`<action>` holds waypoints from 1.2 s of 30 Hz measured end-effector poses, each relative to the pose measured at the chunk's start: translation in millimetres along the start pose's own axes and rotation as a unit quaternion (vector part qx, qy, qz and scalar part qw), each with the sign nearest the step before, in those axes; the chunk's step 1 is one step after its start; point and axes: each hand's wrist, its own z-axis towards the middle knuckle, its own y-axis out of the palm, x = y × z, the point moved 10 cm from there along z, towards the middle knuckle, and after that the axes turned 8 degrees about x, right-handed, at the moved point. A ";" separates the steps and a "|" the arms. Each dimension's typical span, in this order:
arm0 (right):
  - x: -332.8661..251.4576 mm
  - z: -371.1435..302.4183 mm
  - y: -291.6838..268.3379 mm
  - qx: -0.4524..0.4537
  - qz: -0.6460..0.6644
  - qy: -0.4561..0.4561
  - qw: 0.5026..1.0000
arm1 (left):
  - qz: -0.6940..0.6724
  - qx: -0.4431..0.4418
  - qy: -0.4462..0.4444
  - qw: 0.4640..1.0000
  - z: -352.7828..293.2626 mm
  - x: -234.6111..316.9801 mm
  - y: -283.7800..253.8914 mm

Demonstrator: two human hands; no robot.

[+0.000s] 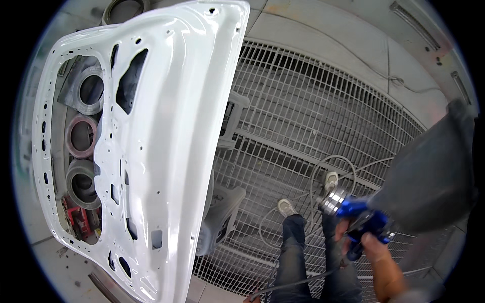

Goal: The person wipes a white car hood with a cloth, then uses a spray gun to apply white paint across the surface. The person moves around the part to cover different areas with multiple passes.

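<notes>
My right hand (pixel 376 250) is closed round the handle of a blue spray gun (pixel 371 222). Its silver nozzle points left, toward the panel, and a large dark grey cup (pixel 429 171) sits on the gun. Only some fingers of my left hand (pixel 251 299) show at the bottom edge, closed on a thin grey air hose (pixel 298 281) that runs up toward the gun. To the left is a glossy white car tailgate panel (pixel 172 126) with a window opening and several holes. The gun is apart from the panel.
Pale plastic stools (pixel 227 207) stand partly under the panel. Through its opening show several round rolls or rings (pixel 82 136) and a red object (pixel 81 219). Looped hose (pixel 323 161) lies on the metal floor grating (pixel 303 101) around my feet. A cable (pixel 348 48) runs along the far side.
</notes>
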 end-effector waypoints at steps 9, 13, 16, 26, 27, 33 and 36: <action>-11.9 114.1 12.7 -0.116 0.087 0.013 0.989 | -0.124 0.055 -0.223 0.965 -45.5 -11.2 65.7; -12.6 133.1 -6.7 -0.148 0.107 0.041 0.982 | -0.058 0.012 -0.242 0.968 -60.5 -63.7 107.6; -19.4 144.7 -31.8 -0.124 0.074 0.045 0.989 | 0.023 -0.001 -0.194 0.981 -75.9 -7.8 122.8; -41.2 176.9 -28.4 -0.176 0.012 0.041 0.984 | 0.099 -0.033 -0.174 0.979 -95.2 75.8 146.3; -42.3 179.3 -23.9 -0.176 0.011 0.050 0.983 | 0.101 -0.028 -0.162 0.981 -95.8 75.4 148.5; -57.3 185.0 -18.9 -0.189 -0.032 0.055 0.980 | 0.105 -0.044 -0.160 0.980 -85.5 78.6 157.9; -73.1 191.3 -15.6 -0.181 -0.006 0.026 0.983 | 0.106 -0.051 -0.157 0.981 -81.5 79.6 161.9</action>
